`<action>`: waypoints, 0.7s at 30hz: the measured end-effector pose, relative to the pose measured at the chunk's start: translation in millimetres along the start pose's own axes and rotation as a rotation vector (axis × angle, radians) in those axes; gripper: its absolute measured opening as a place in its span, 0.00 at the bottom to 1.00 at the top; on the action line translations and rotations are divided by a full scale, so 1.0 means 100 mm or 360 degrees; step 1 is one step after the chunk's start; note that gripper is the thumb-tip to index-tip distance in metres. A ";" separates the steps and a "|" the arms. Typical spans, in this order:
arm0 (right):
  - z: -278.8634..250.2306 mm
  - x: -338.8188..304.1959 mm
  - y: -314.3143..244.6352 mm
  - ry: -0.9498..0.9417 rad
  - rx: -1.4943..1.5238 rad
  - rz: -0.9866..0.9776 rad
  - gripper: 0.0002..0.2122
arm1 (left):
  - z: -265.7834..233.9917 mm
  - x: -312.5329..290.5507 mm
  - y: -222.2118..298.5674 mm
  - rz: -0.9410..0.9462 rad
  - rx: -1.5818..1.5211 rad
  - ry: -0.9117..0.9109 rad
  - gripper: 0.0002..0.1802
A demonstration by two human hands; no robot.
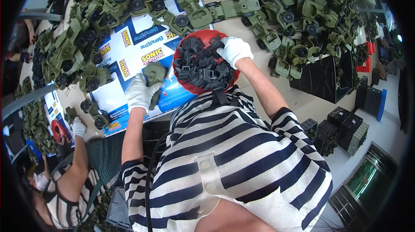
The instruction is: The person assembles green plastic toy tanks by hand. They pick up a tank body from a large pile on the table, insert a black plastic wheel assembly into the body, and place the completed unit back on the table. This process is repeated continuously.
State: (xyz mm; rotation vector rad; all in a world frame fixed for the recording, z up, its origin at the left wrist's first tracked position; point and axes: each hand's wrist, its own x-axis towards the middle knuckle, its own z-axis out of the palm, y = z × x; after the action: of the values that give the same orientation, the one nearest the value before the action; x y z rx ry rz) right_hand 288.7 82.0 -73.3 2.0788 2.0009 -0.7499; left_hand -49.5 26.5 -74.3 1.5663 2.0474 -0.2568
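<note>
The left hand grips a green toy car over the printed cardboard; the right hand reaches among black parts in the red bowl, its grip hidden. The held car looks unfinished, though blurred. Wheeled cars crowd the counter; with plenty of parts there, much seems left.

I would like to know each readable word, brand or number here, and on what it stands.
I do not copy printed text or brands; places only:
Blue-and-white sheet under the left hand: large yellow and blue lettering, readable, repeated.
Its lower edge: small lettering, partly unreadable.
Green toy vehicles: no readable print.
</note>
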 end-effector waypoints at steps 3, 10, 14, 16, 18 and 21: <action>0.33 0.04 0.13 0.0236 -0.0176 -0.0330 0.26 | 0.15 0.10 -0.11 0.0328 -0.0077 0.0277 0.54; 0.14 0.06 0.29 -0.0057 0.0182 -0.0320 0.20 | 0.36 0.30 -0.33 0.0222 -0.1504 -0.0182 0.46; -0.19 -0.14 0.38 -0.0246 0.1245 -0.0434 0.13 | 0.05 -0.02 -0.08 0.0372 -0.1685 -0.0231 0.43; -0.49 -0.28 0.19 -0.0576 0.1521 -0.0567 0.10 | -0.11 -0.16 0.14 0.0594 -0.1455 -0.0198 0.44; -0.86 -0.37 -0.02 -0.0787 0.1206 -0.0839 0.11 | -0.30 -0.30 0.40 0.0691 -0.1527 -0.0442 0.46; -0.96 -0.28 -0.27 -0.0714 0.0900 -0.1479 0.13 | -0.46 -0.37 0.61 0.0974 -0.1292 -0.0676 0.52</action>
State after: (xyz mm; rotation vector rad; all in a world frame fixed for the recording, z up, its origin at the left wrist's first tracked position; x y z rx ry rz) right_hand 285.8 102.4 28.0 0.8428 2.5873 -1.8948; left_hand -0.4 35.7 -6.1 1.3531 1.0524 0.3969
